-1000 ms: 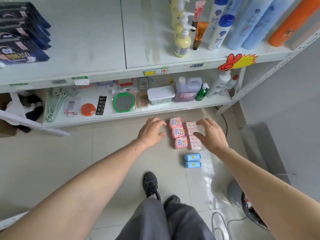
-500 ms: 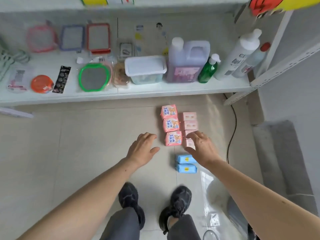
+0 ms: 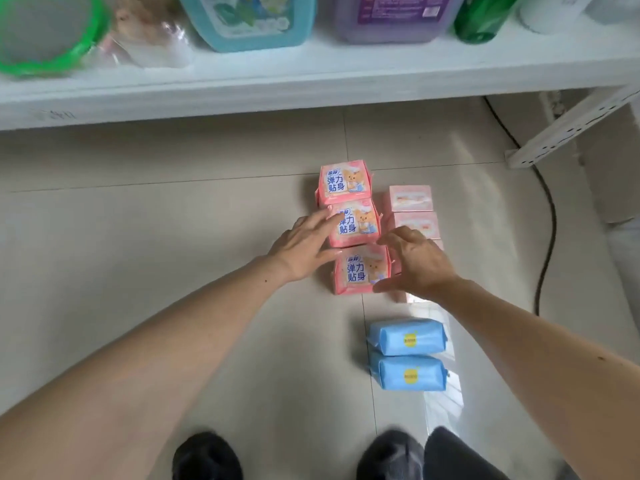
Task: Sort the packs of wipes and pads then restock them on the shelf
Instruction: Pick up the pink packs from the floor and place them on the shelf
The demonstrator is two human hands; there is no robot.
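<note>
neither hand has closed on anything yet. left hand (image 3: 304, 249) lies flat with fingers straight, its fingertips resting on or just over the left edge of the middle pink pad pack (image 3: 356, 223); whether they press it cannot be told. right hand (image 3: 414, 263) is spread and lightly arched, thumb low beside the right edge of the nearest pink pad pack (image 3: 360, 271), fingers above the seam between that column and the pale pink packs (image 3: 410, 199) next to it. it holds nothing that can be seen.

going left to right on the floor tiles (image 3: 138, 237): a column of three pink pad packs with a bear picture, the farthest one (image 3: 343, 183) untouched; just beside them a column of pale pink packs, the nearer ones partly hidden under the right hand; nearer the feet, two blue wipe packs (image 3: 407, 337) lying side by side, apart from both hands. all of it sits on the floor in front of the white shelf (image 3: 311, 84), which carries a green-rimmed round item (image 3: 45, 39), a teal tub (image 3: 249, 22), a purple jug (image 3: 391, 19) and a green bottle (image 3: 481, 19).

by the look of it sorting is done, since the kinds lie in separate groups, and restocking is at its start. the hands seem set to gather the pink column from both sides. next move likely calls for squeezing the soft packs together evenly so the stack lifts without the middle one slipping out.
</note>
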